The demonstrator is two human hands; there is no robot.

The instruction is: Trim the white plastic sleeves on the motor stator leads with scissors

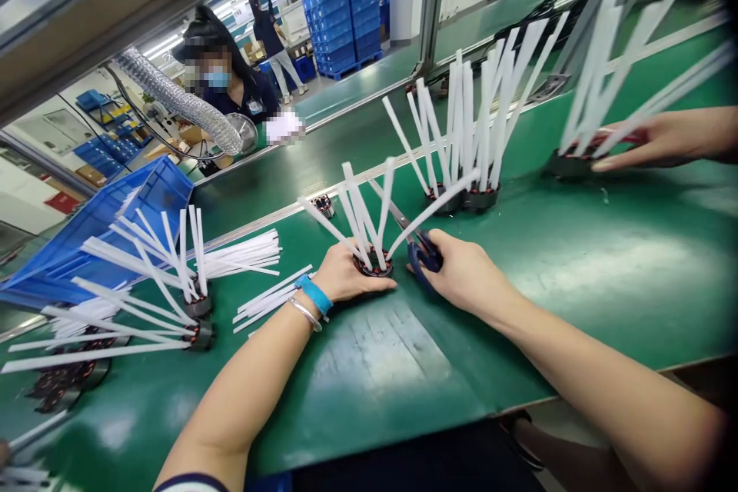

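My left hand (346, 273) is wrapped round a dark ring-shaped motor stator (376, 264) on the green bench. Several white strips (356, 207) stand up out of the stator and fan outward. In my right hand (461, 269) is a pair of scissors (427, 255) with dark blue handles. Its blades point up and to the left, behind one of the strips that leans right; whether they touch it I cannot tell. Left of my hands, a stator (199, 334) with strips lies on its side. Behind my right hand, another stator (481, 198) stands with strips upright.
Loose white strips (242, 254) lie by a blue bin (104, 238). Bare stators (63, 380) are piled at far left. At right, a co-worker's hand (651, 140) holds a stator with strips. A person in a mask (231, 84) sits across the bench, near a silver duct hose (178, 96).
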